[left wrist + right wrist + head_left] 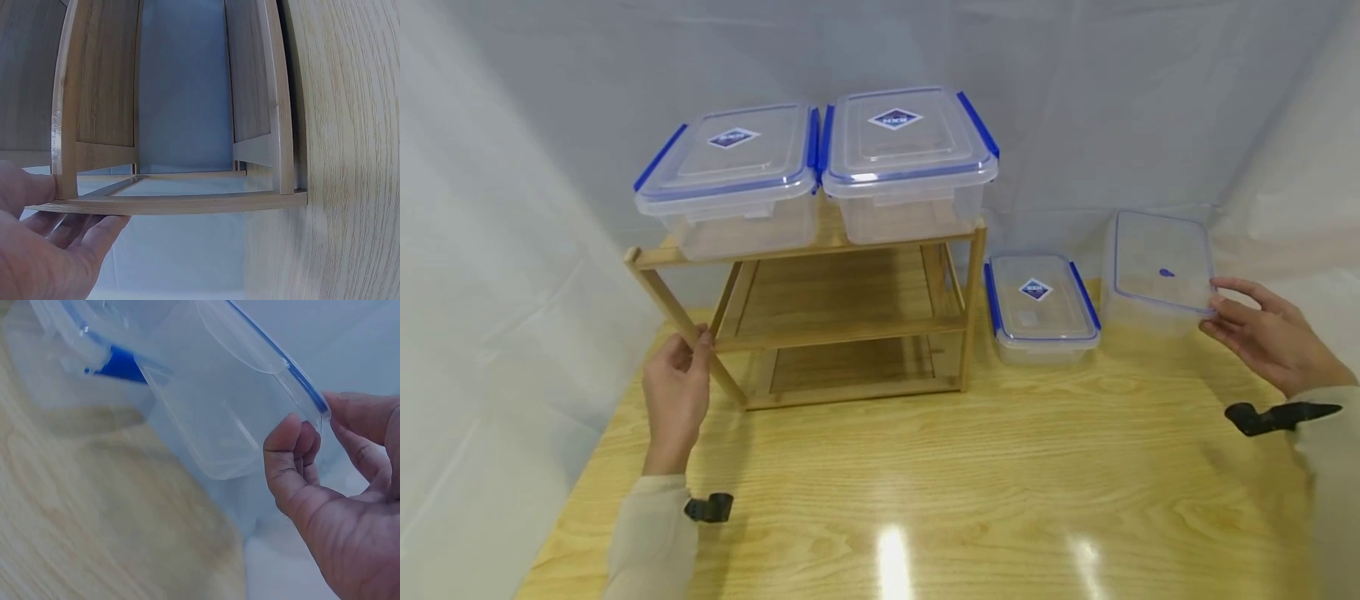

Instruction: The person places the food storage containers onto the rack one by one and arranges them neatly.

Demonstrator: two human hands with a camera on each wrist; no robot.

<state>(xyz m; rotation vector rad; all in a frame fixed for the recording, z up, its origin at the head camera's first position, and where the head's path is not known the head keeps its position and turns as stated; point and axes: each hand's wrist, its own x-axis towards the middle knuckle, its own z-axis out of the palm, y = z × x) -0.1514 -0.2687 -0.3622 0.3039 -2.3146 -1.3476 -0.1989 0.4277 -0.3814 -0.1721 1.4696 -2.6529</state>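
My left hand (pixel 677 392) grips the left front post of a wooden three-tier shelf (pixel 842 333). In the left wrist view the fingers (pixel 103 237) lie against the post's outer side, close to where the middle board joins it. With my right hand (pixel 1270 333) I pinch the right front corner of a clear plastic container (pixel 1161 250) with a thin blue rim and a small blue mark on top. In the right wrist view that container (pixel 212 394) appears tilted, its lower edge off the table.
Two clear boxes with blue-clipped lids, a left one (pixel 730 167) and a right one (pixel 910 150), stand on the shelf's top board. A smaller lidded box (pixel 1041 300) sits on the wooden table (pixel 962 483) between the shelf and the container. Pale sheeting (pixel 1075 83) hangs behind.
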